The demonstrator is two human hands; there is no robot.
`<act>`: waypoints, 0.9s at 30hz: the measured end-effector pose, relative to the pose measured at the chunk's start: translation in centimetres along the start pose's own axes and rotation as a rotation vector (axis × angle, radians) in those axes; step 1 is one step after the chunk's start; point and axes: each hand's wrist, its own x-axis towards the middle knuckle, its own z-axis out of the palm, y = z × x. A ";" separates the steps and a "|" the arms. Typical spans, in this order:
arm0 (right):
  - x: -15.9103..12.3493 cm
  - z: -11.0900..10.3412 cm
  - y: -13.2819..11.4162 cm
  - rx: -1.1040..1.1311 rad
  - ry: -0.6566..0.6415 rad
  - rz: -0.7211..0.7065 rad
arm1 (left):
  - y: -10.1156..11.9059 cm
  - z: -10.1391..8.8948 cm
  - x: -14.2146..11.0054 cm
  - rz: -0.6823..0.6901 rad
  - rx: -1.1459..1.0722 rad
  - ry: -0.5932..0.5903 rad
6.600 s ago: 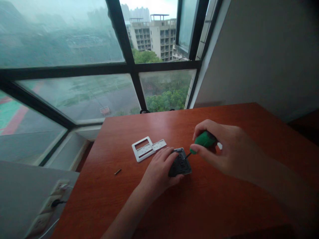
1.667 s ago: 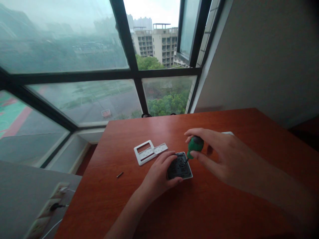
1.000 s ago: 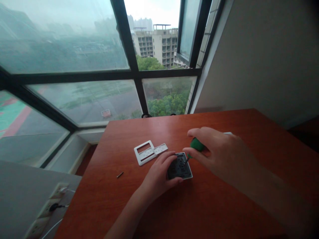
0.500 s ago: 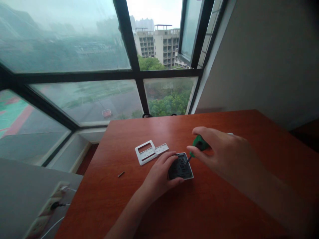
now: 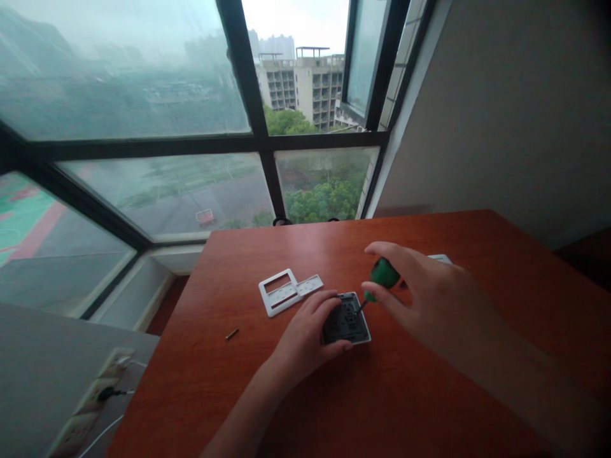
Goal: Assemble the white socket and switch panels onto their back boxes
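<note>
My left hand (image 5: 308,331) is wrapped round the left side of a square wall switch body (image 5: 347,323), with the thumb along its near edge and the fingers at its far left corner. The body lies on the table, its dark inner side up inside a white rim. In my right hand (image 5: 432,283) is a screwdriver (image 5: 384,273) with a green, rounded handle, gripped between thumb and fingers. Its thin shaft slants down left, and the tip meets the dark face of the body near its right side.
A white rectangular frame (image 5: 270,308) and a small white panel (image 5: 312,285) overlap beyond my left hand. A short screw (image 5: 231,334) lies left on the wooden table (image 5: 191,394). Part of a white piece (image 5: 440,259) shows behind my right hand. Wall sockets (image 5: 95,397) with plugged cables are lower left.
The green handle has turned slightly in my right hand, and the fingers have shifted a little. More of the white piece behind shows. My left hand and the switch body stay put.
</note>
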 end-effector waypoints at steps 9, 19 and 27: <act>-0.2 -1.1 0.1 0.254 -0.110 -0.077 | -0.2 0.1 -0.1 0.000 0.025 -0.003; -0.2 0.1 -0.3 -0.094 0.053 0.045 | -0.1 0.1 0.0 0.008 0.017 0.011; -0.5 -0.4 0.0 0.053 -0.076 0.040 | 0.0 0.1 0.0 0.000 0.027 0.001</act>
